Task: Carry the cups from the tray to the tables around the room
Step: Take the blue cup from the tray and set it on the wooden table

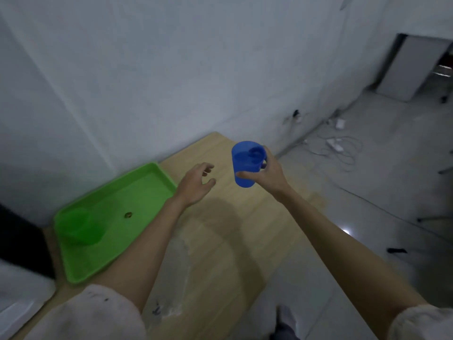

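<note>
A blue cup [245, 163] is held upright above the far end of the wooden table [232, 236], with my right hand [268, 174] wrapped around its right side. My left hand [196, 184] hovers to the left of the cup, fingers spread and holding nothing. A green tray [147, 177] lies at the left of the table against the wall. A green cup [82, 227] stands in the tray's near left corner. A small dark mark [128, 214] shows on the tray's floor.
White walls meet in a corner behind the tray. To the right of the table is grey floor with white cables and a power strip [335, 144]. A dark object [19, 239] borders the tray on the left. A doorway [421, 69] opens far right.
</note>
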